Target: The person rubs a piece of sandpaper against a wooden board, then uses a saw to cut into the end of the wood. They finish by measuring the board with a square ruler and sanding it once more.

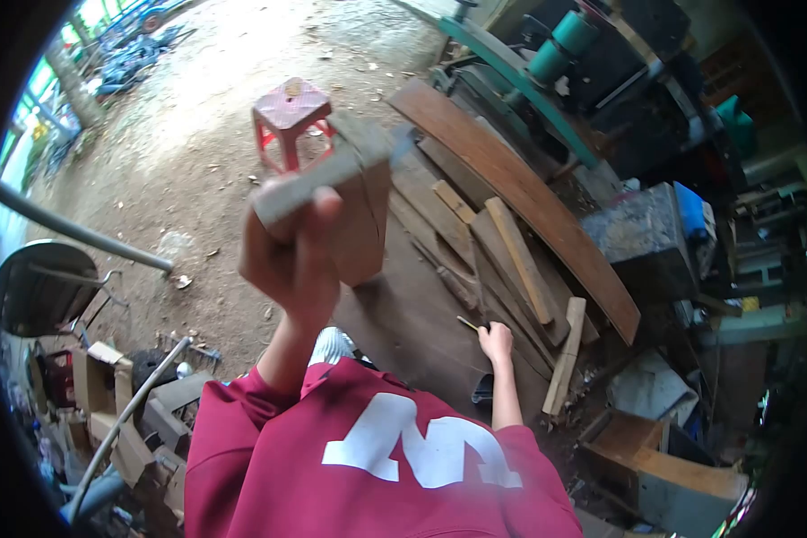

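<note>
My left hand is raised in front of my chest, its fingers closed on the edge of a thick wooden board. The board stands tilted near the camera, and hand and wood are a little blurred. A dark line, perhaps a crack or joint, runs down its broad face. Lower and to the right, my right hand pinches a thin yellowish pencil, its tip pointing left, above the brown ground. Beyond the board stands a red plastic stool with a patterned top.
Loose wood strips and a long reddish-brown plank lie to the right. A green metal frame stands at the back right. On the left are a round metal table, a grey pole and a heap of wood offcuts.
</note>
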Demonstrator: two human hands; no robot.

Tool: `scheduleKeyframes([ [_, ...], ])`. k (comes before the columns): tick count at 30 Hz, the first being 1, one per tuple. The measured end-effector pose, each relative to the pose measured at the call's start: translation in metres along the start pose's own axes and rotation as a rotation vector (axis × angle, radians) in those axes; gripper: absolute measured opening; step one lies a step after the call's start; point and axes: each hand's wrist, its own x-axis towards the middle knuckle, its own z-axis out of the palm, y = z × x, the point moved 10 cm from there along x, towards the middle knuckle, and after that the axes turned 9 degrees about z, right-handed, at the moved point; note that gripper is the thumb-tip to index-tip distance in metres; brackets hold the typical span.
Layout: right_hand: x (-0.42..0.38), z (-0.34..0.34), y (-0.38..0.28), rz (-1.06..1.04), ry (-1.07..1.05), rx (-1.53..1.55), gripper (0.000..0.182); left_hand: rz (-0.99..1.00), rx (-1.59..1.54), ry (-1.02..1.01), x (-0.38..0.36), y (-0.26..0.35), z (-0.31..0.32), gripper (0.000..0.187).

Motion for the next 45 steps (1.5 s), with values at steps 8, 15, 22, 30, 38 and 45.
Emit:
scheduleKeyframes([
  [8,-0.017,0.048,-0.009,0.011,-0.278,0.368,0.031,-0.195,-0.125,0.153,0.071,-0.088,-0.04,0.018],
  [15,-0.067,0.047,-0.025,0.313,-0.615,1.232,0.021,-0.5,-0.371,0.195,0.032,-0.11,-0.044,0.032],
  [22,-0.078,-0.018,-0.017,0.225,-0.305,1.327,0.016,-0.647,0.251,0.221,-0.099,-0.204,-0.073,0.032],
  [30,-0.094,-0.03,-0.017,0.176,-0.355,1.009,0.009,-0.696,1.13,-0.101,-0.162,-0.27,-0.162,0.033],
  [38,-0.089,0.009,-0.121,-0.086,-0.374,0.508,0.019,-0.771,0.882,0.109,-0.219,-0.298,-0.201,0.035],
  [45,-0.077,0.037,-0.262,-0.505,-0.249,0.093,0.018,-0.906,1.085,0.286,-0.231,-0.303,-0.192,0.037],
])
